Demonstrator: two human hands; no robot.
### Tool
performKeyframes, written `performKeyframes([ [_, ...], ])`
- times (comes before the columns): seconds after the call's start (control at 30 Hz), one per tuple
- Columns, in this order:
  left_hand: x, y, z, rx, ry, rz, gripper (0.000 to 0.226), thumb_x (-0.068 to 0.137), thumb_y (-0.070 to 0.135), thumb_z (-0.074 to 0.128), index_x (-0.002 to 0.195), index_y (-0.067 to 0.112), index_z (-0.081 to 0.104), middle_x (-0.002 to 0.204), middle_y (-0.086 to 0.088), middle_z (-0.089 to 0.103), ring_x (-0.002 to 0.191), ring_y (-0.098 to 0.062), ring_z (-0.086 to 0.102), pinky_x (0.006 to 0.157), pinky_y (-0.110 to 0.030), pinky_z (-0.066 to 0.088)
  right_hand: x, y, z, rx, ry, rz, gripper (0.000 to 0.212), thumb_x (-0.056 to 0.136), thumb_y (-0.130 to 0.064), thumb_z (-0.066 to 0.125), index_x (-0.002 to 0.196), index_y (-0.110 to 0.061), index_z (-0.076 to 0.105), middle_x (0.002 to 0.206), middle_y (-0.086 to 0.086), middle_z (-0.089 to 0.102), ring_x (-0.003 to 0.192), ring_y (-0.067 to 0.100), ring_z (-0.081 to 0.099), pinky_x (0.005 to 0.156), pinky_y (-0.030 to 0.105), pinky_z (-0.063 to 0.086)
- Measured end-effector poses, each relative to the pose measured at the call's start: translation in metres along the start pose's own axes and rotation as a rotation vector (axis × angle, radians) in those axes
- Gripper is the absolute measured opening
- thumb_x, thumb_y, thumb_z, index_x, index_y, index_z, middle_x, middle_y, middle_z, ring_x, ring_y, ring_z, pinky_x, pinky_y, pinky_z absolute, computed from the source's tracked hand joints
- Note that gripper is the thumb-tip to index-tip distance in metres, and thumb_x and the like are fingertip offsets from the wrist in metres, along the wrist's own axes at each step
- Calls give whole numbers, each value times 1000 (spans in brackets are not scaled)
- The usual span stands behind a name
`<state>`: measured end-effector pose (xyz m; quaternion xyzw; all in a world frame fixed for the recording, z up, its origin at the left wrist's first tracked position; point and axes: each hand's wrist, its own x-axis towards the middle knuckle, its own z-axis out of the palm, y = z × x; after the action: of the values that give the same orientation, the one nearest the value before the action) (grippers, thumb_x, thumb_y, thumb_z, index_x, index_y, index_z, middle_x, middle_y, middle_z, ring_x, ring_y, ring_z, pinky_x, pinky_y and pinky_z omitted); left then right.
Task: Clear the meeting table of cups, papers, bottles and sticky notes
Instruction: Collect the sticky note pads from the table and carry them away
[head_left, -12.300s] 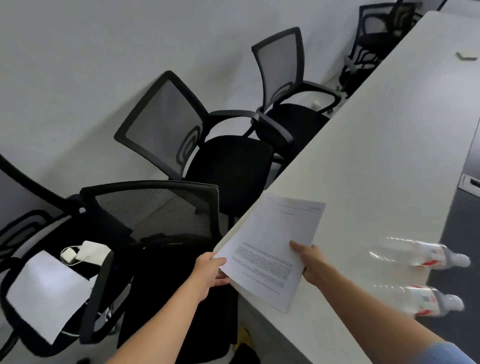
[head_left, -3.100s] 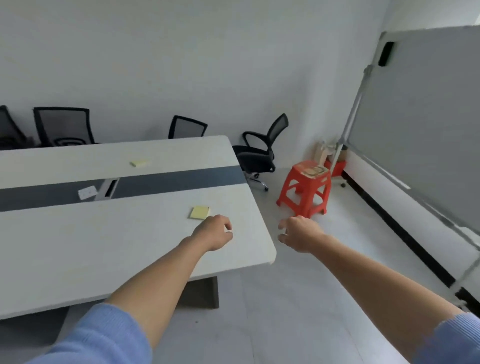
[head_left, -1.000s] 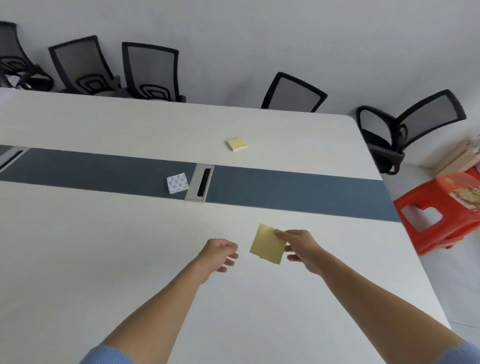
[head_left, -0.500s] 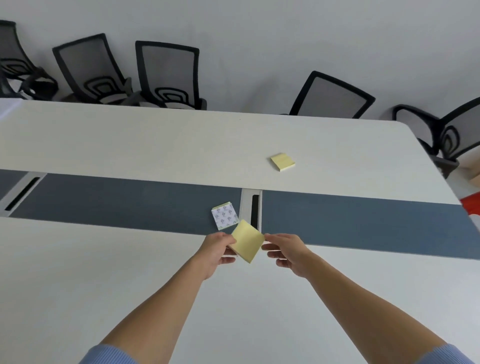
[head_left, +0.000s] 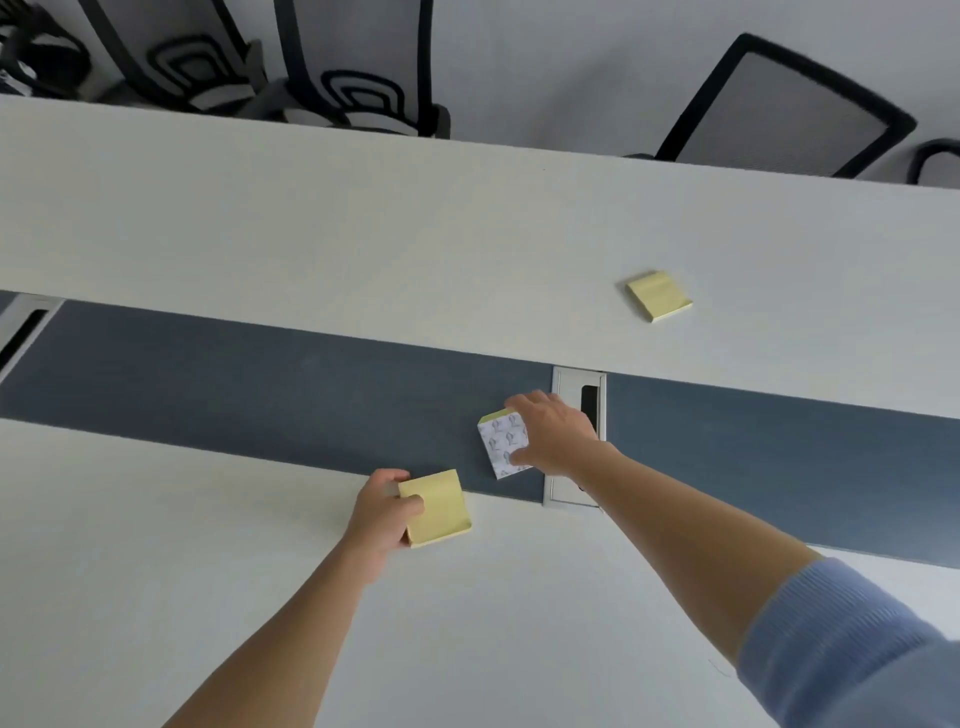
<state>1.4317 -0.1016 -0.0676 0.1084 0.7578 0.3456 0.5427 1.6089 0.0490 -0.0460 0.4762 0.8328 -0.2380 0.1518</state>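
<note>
My left hand (head_left: 382, 512) grips a yellow sticky-note pad (head_left: 439, 506) just above the near half of the white meeting table (head_left: 208, 218). My right hand (head_left: 553, 434) reaches over the dark blue centre strip (head_left: 260, 374), and its fingers close around a second pad (head_left: 503, 441) that lies face down, showing a white printed backing with a yellow edge. A third yellow pad (head_left: 658, 294) lies flat on the far half of the table, clear of both hands.
A grey metal cable slot (head_left: 579, 395) sits in the centre strip right beside my right hand; another slot (head_left: 26, 327) is at the far left. Black mesh office chairs (head_left: 363, 67) (head_left: 779, 109) line the far side against the wall.
The yellow pad passed from my right hand to my left. My right hand then reached forward onto the printed-back pad on the blue strip. The view moved closer to the table.
</note>
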Motion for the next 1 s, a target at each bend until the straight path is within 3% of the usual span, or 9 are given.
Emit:
performKeyframes([
  [0.2,13,-6,-1,-143,18,-14,38,80,-4,62,112,11,50,108,-20,65,90,-37,68,68,-41,59,23,-4,-1,-198,-43,66,73,67,-58,78,124,-20,53,120,6,52,117,26,47,89,37,43],
  [0.3,17,-4,-1,-126,6,12,42,80,-6,62,113,15,48,109,-17,59,94,-38,65,72,-44,59,12,-7,3,-137,-12,56,52,72,-53,76,109,-20,59,101,2,59,105,24,53,77,34,40],
  [0.4,16,8,5,5,19,112,38,82,-9,51,102,24,50,102,-8,49,86,-28,53,68,-40,50,-7,1,9,190,-31,71,30,75,-33,76,90,-17,56,85,1,59,82,25,57,60,29,39],
  [0.47,17,18,9,63,31,151,36,81,-8,44,87,25,55,97,-8,48,79,-24,46,63,-34,41,-19,9,0,539,-91,128,23,79,-17,74,93,-11,58,91,7,64,73,22,58,51,27,44],
  [0.57,16,30,18,31,-51,122,32,83,-8,46,77,17,64,104,-12,57,84,-27,53,68,-34,45,-39,25,-23,993,-361,175,30,89,0,64,118,-6,59,113,16,67,94,26,68,68,31,60],
  [0.63,13,38,31,-43,-159,76,31,85,-11,47,82,13,67,109,-15,61,90,-30,59,72,-35,49,-49,33,-31,1089,-529,152,34,92,4,58,125,-6,56,119,18,66,102,29,67,75,34,60],
  [0.7,9,43,47,-94,-254,47,30,87,-14,46,86,10,65,105,-15,62,88,-30,59,75,-36,49,-50,37,-29,992,-454,145,35,89,3,63,123,-8,58,112,15,67,94,27,69,74,35,62],
  [0.83,7,51,71,-142,-339,19,29,89,-14,42,87,10,58,97,-14,60,85,-29,59,78,-39,48,-36,48,-22,787,-13,206,50,77,-14,82,121,-21,62,106,13,66,90,29,69,76,41,62],
  [1.0,16,62,86,-203,-370,-6,16,89,4,64,89,13,50,94,-13,69,81,-27,66,77,-42,56,-15,52,-23,799,38,186,57,94,-13,62,147,-18,40,104,10,68,95,26,66,77,37,60],
])
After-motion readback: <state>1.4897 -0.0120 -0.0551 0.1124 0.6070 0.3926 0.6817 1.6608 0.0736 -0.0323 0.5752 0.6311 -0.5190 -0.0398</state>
